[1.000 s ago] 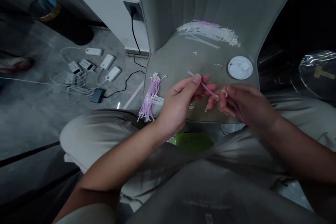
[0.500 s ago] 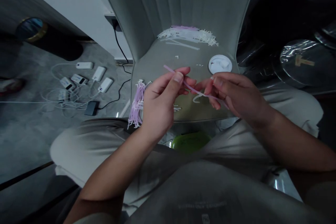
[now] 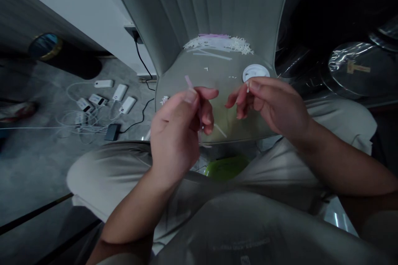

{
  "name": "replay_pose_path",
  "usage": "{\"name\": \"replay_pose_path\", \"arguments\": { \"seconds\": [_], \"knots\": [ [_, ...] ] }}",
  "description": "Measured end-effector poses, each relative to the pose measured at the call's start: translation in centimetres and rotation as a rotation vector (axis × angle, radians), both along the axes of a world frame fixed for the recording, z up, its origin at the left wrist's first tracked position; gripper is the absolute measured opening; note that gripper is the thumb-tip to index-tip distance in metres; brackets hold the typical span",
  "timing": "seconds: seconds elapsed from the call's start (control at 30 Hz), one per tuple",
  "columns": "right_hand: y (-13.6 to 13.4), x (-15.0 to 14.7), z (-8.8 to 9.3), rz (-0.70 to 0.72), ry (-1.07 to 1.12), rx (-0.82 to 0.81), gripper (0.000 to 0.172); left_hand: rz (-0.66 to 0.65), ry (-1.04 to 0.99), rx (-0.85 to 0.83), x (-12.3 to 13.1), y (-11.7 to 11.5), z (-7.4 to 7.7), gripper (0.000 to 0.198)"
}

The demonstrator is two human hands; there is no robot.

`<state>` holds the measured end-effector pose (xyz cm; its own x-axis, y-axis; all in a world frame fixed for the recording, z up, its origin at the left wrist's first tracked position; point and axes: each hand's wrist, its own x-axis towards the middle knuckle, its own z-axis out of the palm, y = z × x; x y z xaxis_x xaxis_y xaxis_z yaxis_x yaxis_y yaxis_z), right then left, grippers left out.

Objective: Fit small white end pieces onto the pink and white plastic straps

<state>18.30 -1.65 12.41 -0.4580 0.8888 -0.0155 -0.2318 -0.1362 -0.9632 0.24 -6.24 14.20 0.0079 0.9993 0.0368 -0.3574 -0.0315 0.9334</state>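
Above the seat edge [image 3: 236, 141], left hand [image 3: 175, 136] clears right hand [image 3: 270, 105].

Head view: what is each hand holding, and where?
Left hand: a thin pink strip, pinched below its upper tip. Right hand: a small white piece, between thumb and forefinger.
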Motion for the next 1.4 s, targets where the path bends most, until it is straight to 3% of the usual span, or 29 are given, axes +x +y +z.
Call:
{"name": "replay_pose_path", "arguments": {
  "seconds": [0.17, 0.4, 0.53, 0.63, 0.87, 1.4],
  "knots": [
    [-0.3, -0.1, 0.0, -0.066, -0.087, 0.168, 0.029, -0.032, 0.132, 0.0, -0.3, -0.3, -0.6, 0.023],
    [-1.4, -0.5, 1.3, -0.075, -0.264, 0.372, 0.029, 0.03, 0.747, 0.333, -0.5, -0.7, -0.4, 0.02],
    [-1.5, -0.5, 1.5, -0.03, -0.332, 0.56, 0.023, -0.072, 0.899, 0.429, -1.0, -0.1, -0.4, 0.019],
    [-1.3, -0.4, 1.4, -0.016, -0.341, 0.638, 0.019, -0.138, 0.958, 0.493, -1.5, 0.2, -0.5, 0.018],
    [-1.2, -0.2, 1.8, -0.023, -0.398, 0.643, 0.024, -0.097, 0.963, 0.53, -1.6, 0.3, -0.4, 0.02],
    [-1.1, -0.3, 1.7, 0.037, -0.418, 0.724, 0.022, -0.174, 0.954, 0.632, -1.4, 0.6, -0.5, 0.014]
  ]
}}
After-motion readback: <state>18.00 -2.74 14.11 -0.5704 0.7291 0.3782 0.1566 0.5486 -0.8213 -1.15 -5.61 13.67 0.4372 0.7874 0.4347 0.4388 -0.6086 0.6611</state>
